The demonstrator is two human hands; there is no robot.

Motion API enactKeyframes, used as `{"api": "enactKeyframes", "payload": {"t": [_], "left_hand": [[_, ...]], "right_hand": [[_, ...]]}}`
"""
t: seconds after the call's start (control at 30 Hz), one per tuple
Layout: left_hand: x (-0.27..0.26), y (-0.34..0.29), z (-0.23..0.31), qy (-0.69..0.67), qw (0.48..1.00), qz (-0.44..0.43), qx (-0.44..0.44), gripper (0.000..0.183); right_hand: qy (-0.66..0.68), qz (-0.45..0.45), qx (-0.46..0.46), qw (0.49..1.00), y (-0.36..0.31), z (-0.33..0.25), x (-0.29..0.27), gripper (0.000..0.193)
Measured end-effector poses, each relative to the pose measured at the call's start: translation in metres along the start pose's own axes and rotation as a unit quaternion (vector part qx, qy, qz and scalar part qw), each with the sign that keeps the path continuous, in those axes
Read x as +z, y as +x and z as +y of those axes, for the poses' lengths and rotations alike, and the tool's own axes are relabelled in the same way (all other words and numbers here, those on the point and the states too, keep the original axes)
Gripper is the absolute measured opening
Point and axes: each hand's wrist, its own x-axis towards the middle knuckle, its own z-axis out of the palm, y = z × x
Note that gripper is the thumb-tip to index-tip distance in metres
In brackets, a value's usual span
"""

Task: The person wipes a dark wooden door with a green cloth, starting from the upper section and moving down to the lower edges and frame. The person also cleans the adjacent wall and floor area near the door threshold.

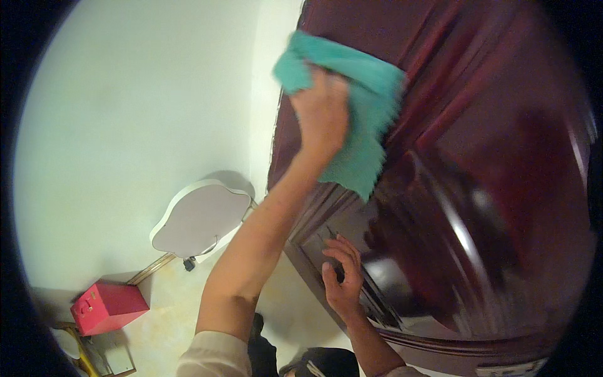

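Observation:
My left hand is closed on a teal-green cloth with a zigzag edge. The cloth lies against a glossy dark red wooden panel, close to its left edge by the wall. Hand and cloth are slightly smeared by motion. Lower down, my right hand is in front of the same panel, holding nothing, its thumb and curved fingers apart. Whether its fingertips touch the surface I cannot tell.
A pale wall runs along the left. A cloud-shaped mirror with a white rim leans near it. Farther left on the floor stands a red box, beside a tray-like item. The panel has raised mouldings and bright reflections.

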Motion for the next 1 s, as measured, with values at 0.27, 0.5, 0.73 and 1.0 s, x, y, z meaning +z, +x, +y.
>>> {"api": "enactKeyframes", "payload": {"t": [0.27, 0.5, 0.73, 1.0], "left_hand": [[-0.004, -0.051, 0.101, -0.206, 0.976, 0.056, 0.039, 0.033], [-0.051, -0.067, 0.177, -0.297, 0.946, -0.099, 0.087, 0.04], [-0.124, -0.018, 0.262, -0.201, 0.975, -0.059, 0.07, 0.048], [-0.113, -0.073, 0.268, -0.432, 0.828, -0.311, 0.177, 0.047]], "right_hand": [[0.146, -0.027, 0.202, 0.968, -0.001, -0.053, -0.046, 0.023], [0.137, -0.125, 0.209, 0.96, 0.002, -0.09, -0.092, 0.031], [-0.01, -0.132, 0.179, 0.975, 0.017, -0.159, -0.148, 0.03], [-0.016, -0.256, 0.249, 0.934, 0.025, -0.204, -0.188, 0.034]]}}
